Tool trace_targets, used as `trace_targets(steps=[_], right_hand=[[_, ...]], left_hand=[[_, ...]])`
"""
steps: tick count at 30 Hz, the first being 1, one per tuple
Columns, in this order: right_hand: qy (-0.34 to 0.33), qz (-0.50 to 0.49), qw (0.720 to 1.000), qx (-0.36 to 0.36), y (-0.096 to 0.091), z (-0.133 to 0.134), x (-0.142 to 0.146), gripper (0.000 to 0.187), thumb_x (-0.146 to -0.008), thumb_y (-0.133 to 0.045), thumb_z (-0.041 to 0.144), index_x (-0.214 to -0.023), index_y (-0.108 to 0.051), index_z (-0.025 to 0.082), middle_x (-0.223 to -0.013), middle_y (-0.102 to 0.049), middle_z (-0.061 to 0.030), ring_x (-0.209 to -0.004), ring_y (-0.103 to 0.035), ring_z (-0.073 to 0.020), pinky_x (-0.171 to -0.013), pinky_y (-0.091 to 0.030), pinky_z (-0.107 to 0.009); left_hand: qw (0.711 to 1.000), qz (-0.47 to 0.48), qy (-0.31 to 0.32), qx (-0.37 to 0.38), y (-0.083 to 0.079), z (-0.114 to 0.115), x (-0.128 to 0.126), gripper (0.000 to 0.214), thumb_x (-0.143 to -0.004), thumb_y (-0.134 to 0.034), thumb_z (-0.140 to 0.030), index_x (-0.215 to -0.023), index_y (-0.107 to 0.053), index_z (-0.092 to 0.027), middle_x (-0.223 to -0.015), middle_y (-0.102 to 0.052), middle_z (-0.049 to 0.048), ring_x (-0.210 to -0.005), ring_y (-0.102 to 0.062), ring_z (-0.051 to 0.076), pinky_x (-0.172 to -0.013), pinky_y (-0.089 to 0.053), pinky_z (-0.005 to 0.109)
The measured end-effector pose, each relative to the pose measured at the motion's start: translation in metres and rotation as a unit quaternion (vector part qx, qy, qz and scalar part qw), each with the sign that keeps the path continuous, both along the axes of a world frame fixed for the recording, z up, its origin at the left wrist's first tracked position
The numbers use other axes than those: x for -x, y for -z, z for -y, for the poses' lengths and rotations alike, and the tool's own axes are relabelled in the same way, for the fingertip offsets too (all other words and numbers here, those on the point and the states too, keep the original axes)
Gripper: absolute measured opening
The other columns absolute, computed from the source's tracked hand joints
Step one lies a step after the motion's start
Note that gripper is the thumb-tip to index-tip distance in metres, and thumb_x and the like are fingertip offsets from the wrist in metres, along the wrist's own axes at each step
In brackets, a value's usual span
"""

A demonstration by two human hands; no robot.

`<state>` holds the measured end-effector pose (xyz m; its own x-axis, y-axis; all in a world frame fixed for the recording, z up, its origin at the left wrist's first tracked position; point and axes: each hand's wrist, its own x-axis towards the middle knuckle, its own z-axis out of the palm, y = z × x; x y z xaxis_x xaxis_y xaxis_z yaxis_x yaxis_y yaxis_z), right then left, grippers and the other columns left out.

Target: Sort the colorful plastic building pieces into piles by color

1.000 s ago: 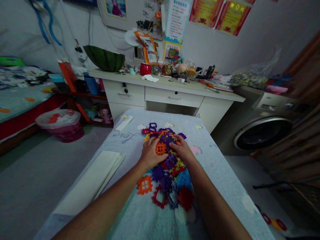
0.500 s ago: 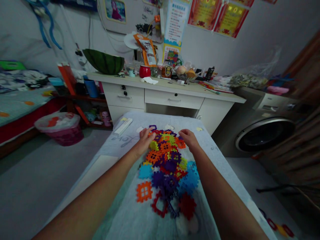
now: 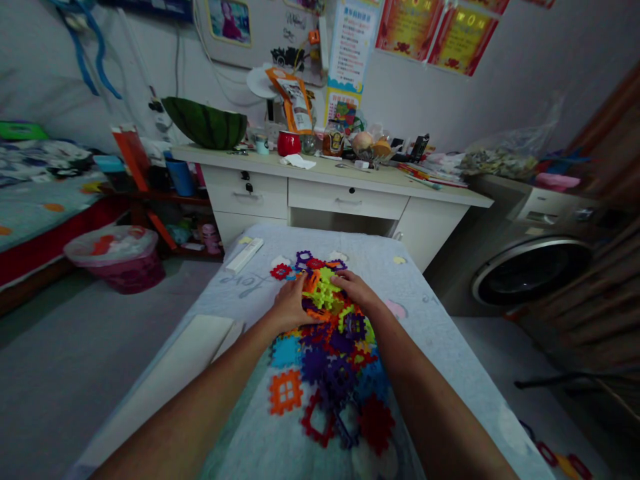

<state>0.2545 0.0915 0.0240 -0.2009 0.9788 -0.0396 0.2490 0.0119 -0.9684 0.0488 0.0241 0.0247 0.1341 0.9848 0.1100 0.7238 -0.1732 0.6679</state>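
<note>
At centre frame I see the left hand [image 3: 290, 307] and right hand [image 3: 357, 292] bracketing yellow-green pieces [image 3: 326, 288], fingers parted and curved; I cannot tell whether either grips any. The jumbled plastic pieces [image 3: 314, 363] cover the table's [image 3: 425, 333] middle, centre to lower centre.

Head view, forward and down

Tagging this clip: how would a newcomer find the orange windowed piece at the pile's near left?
Start at the cloth-covered table in the middle, then its pile of colourful notched pieces. At the pile's near left edge, just nearer than a light-blue piece, lies the orange piece. Four window openings set it apart from that solid neighbour and the red frame with one large opening.
</note>
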Motion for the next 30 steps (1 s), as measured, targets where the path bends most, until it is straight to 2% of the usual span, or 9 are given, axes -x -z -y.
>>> trace_targets(steps=[5,9,13,16,19,22,24,27,30], right_hand=[[0.025,-0.091,0.995,0.022,-0.020,0.018,0.009,0.035,-0.064,-0.074,0.046,-0.087,-0.066,0.020,-0.080,-0.066,0.0009,-0.076,-0.059,-0.0162,-0.076,-0.047,-0.031],[-0.015,-0.209,0.977,0.038,-0.042,0.033,0.007,0.033,-0.062,-0.076,0.038,-0.089,-0.066,0.021,-0.081,-0.068,0.0011,-0.074,-0.061,-0.0158,-0.075,-0.048,-0.030],[-0.036,-0.207,0.978,0.005,-0.056,0.046,-0.006,0.032,-0.065,-0.075,0.035,-0.093,-0.067,0.022,-0.088,-0.070,0.0003,-0.079,-0.062,-0.0162,-0.080,-0.048,-0.031],[-0.012,-0.128,0.991,-0.029,-0.060,0.057,-0.028,0.033,-0.069,-0.072,0.041,-0.095,-0.066,0.022,-0.099,-0.070,-0.0029,-0.094,-0.063,-0.0203,-0.091,-0.046,-0.037],[0.015,0.051,0.996,-0.066,-0.057,0.075,-0.059,0.048,-0.072,-0.070,0.049,-0.111,-0.064,0.022,-0.125,-0.063,-0.0088,-0.121,-0.054,-0.0267,-0.106,-0.038,-0.045],[-0.017,0.236,0.968,-0.080,-0.047,0.104,-0.092,0.089,-0.065,-0.074,0.059,-0.140,-0.046,0.021,-0.148,-0.042,-0.0154,-0.138,-0.037,-0.0327,-0.114,-0.027,-0.051],[-0.066,0.318,0.942,-0.088,-0.036,0.126,-0.108,0.112,-0.056,-0.078,0.064,-0.149,-0.034,0.019,-0.154,-0.031,-0.0187,-0.143,-0.027,-0.0370,-0.115,-0.023,-0.055],[-0.115,0.385,0.913,-0.075,-0.021,0.152,-0.117,0.128,-0.049,-0.080,0.067,-0.154,-0.023,0.021,-0.157,-0.025,-0.0194,-0.144,-0.021,-0.0406,-0.115,-0.021,-0.059],[-0.135,0.387,0.908,-0.082,-0.015,0.163,-0.108,0.129,-0.051,-0.081,0.064,-0.155,-0.019,0.020,-0.156,-0.027,-0.0198,-0.143,-0.024,-0.0393,-0.115,-0.022,-0.056]], left_hand=[[0.986,0.145,-0.005,-0.080,-0.006,-0.002,-0.023,0.092,-0.056,-0.083,-0.041,-0.136,-0.042,-0.019,-0.126,-0.047,0.0112,-0.128,-0.043,0.032,-0.111,-0.034,0.049],[0.970,0.206,0.052,-0.115,-0.023,-0.003,-0.035,0.088,-0.062,-0.079,-0.030,-0.140,-0.039,-0.022,-0.136,-0.045,0.0111,-0.132,-0.042,0.030,-0.114,-0.031,0.049],[0.960,0.221,0.124,-0.118,-0.042,0.005,-0.036,0.088,-0.070,-0.073,-0.025,-0.146,-0.028,-0.025,-0.143,-0.044,0.0111,-0.132,-0.044,0.026,-0.113,-0.033,0.044],[0.975,0.144,0.130,-0.106,-0.049,0.018,-0.022,0.100,-0.066,-0.077,-0.033,-0.150,-0.023,-0.022,-0.151,-0.036,0.0148,-0.139,-0.035,0.031,-0.115,-0.029,0.047],[0.994,0.037,0.088,-0.054,-0.042,0.038,0.005,0.109,-0.059,-0.079,-0.040,-0.151,-0.023,-0.020,-0.154,-0.030,0.0177,-0.143,-0.027,0.037,-0.116,-0.025,0.053],[0.997,-0.030,0.066,0.010,-0.028,0.064,0.034,0.121,-0.051,-0.081,-0.049,-0.152,-0.020,-0.024,-0.156,-0.026,0.0171,-0.144,-0.022,0.041,-0.114,-0.026,0.056],[0.995,-0.067,0.061,0.045,-0.019,0.082,0.047,0.127,-0.046,-0.082,-0.051,-0.153,-0.018,-0.026,-0.157,-0.025,0.0177,-0.144,-0.020,0.043,-0.113,-0.026,0.057],[0.986,-0.121,0.070,0.087,-0.012,0.105,0.051,0.136,-0.037,-0.085,-0.048,-0.153,-0.018,-0.024,-0.158,-0.018,0.0204,-0.145,-0.015,0.045,-0.115,-0.019,0.058],[0.986,-0.116,0.089,0.081,-0.014,0.115,0.037,0.135,-0.038,-0.085,-0.041,-0.153,-0.017,-0.024,-0.159,-0.016,0.0187,-0.146,-0.016,0.041,-0.116,-0.021,0.054]])
